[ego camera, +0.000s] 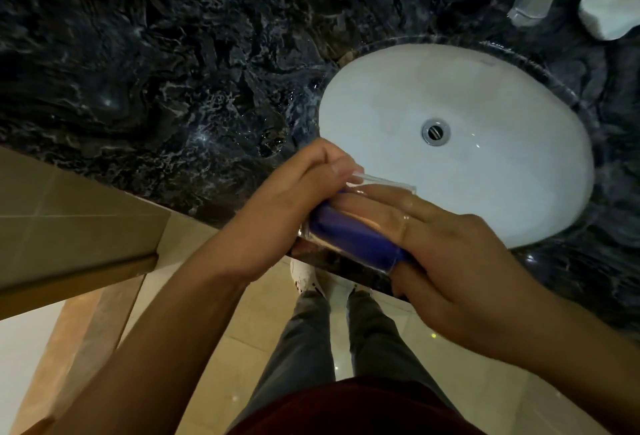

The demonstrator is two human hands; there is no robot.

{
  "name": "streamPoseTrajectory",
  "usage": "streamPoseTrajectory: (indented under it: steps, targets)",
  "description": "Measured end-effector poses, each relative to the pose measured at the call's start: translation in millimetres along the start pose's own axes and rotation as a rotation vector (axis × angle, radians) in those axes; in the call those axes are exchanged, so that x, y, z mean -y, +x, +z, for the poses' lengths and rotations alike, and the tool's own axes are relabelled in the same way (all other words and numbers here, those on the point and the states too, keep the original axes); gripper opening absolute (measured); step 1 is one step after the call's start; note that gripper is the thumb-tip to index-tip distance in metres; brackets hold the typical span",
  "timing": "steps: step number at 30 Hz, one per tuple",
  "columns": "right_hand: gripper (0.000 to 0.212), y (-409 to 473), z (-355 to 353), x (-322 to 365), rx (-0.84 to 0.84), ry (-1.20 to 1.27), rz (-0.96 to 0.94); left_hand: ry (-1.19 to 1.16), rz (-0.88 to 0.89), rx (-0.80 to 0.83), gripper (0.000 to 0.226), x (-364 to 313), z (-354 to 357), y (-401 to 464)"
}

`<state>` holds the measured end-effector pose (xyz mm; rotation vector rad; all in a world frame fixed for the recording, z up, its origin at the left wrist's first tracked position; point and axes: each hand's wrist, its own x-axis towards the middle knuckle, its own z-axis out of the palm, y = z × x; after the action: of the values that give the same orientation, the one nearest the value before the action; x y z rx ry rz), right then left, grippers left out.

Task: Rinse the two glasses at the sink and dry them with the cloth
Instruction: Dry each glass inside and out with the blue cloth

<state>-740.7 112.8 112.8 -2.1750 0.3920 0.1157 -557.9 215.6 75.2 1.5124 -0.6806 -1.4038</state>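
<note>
A clear drinking glass (360, 223) lies on its side in both hands, just over the near rim of the white oval sink basin (485, 95). A blue cloth (349, 237) is stuffed inside the glass. The left hand (277, 213) curls around the glass's base end, fingers wrapped over it. The right hand (460, 261) lies along the glass, its long fingers straight on top and its thumb under it. A white soap bar (609, 8) sits on the dark marble counter (156, 53) beyond the basin.
</note>
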Motion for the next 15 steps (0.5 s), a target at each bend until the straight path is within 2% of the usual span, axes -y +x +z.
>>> streamPoseTrajectory:
  steps: [3, 7, 9, 12, 15]
  targets:
    - [0.057, -5.7, -3.0, -2.3, -0.014, 0.455, 0.025, 0.038, 0.144, -0.027, 0.02, -3.1, 3.3, -6.0]
    - [0.054, -8.6, -6.9, -12.1, 0.211, 1.441, 0.339, 0.218, 0.357, -0.037, 0.021, -11.5, 2.5, -17.4]
    - [0.046, -10.4, -3.8, -5.2, 0.313, 1.869, 0.3, 0.243, 0.492, 0.02, 0.03, -19.6, 2.6, -20.2]
    - [0.049, -18.0, 5.9, 10.1, 0.326, 2.188, 0.24, 0.288, 0.688, 0.098, 0.041, -27.5, -0.6, -17.2]
    - [0.054, -27.6, 12.8, 23.3, 0.305, 2.261, 0.204, 0.313, 0.738, 0.122, 0.045, -24.9, -4.9, -13.8]
